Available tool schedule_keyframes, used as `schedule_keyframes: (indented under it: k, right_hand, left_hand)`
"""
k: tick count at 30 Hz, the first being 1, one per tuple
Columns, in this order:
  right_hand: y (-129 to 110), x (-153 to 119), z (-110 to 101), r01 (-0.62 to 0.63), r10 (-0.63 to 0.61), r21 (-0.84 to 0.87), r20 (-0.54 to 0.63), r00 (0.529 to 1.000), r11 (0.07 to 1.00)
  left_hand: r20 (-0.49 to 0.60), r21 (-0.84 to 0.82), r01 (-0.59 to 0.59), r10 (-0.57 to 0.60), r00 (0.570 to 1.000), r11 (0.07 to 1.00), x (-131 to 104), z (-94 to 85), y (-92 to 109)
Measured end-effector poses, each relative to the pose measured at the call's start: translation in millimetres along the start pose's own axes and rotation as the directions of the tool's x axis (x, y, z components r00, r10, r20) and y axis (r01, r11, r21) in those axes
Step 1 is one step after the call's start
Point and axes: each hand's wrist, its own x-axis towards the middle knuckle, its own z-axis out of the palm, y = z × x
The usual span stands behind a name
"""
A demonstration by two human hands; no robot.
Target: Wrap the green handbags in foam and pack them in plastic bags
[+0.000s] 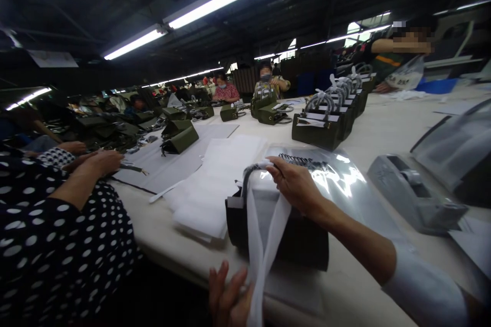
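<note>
A dark handbag (299,245) stands at the near edge of the table in front of me. My right hand (295,184) is closed on top of its grey wrapped handle (251,169), pinching the handle together with white wrapping. From there a long white strip (274,235) hangs in two lengths that come together lower down. My left hand (230,296) is low at the bottom edge, fingers spread, with the strip passing against its right side. Its thumb is hidden.
White foam sheets (218,179) lie left of the bag, clear plastic sheets (345,173) behind it. A grey tape dispenser (416,194) stands right. Beyond is a row of handbags (316,130). A co-worker in a polka-dot sleeve (76,235) works close at left; others sit farther back.
</note>
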Motion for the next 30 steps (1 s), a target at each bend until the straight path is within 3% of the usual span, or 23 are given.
schedule_keyframes:
  k: [5, 10, 14, 17, 23, 26, 28, 30]
  right_hand:
    - [9.6, 9.5, 4.7, 0.051, -0.054, -0.057, -0.05, 0.997, 0.997]
    - [18.0, 16.6, 7.3, 0.028, -0.029, -0.023, -0.065, 0.997, 0.999]
    - [25.7, 25.5, 9.2, 0.018, -0.014, 0.055, -0.078, 0.997, 0.998]
    - [31.5, 37.1, 2.3, 0.018, -0.008, 0.138, -0.074, 0.997, 0.99]
    - [52.5, 41.5, -27.1, -0.032, -0.005, 0.35, 0.105, 0.994, 0.936]
    - [68.2, 20.6, -16.7, -0.126, 0.03, 0.418, 0.23, 0.973, 0.9]
    - [78.4, 5.8, 0.2, -0.208, 0.084, 0.431, 0.289, 0.954, 0.878]
    - [87.6, -2.2, 16.5, -0.295, 0.169, 0.423, 0.31, 0.936, 0.857]
  left_hand:
    - [0.182, 0.058, -0.041, 0.03, 0.983, 0.997, -37.1, 17.3, -11.8]
    - [0.371, -0.035, -0.143, 0.146, 0.917, 0.989, -35.3, 32.3, -17.7]
    - [0.391, -0.157, -0.233, 0.278, 0.877, 0.96, -10.4, 43.7, -25.0]
    - [0.368, -0.207, -0.281, 0.34, 0.865, 0.937, 22.3, 42.7, -25.1]
    - [0.313, -0.299, -0.255, 0.347, 0.884, 0.92, 106.5, 1.1, 13.7]
    - [0.414, -0.361, -0.213, 0.361, 0.836, 0.908, 122.8, -8.1, 29.4]
    - [0.511, -0.372, -0.188, 0.37, 0.776, 0.909, 120.9, -0.4, 30.8]
    - [0.555, -0.362, -0.156, 0.347, 0.756, 0.919, 115.1, 14.8, 27.5]
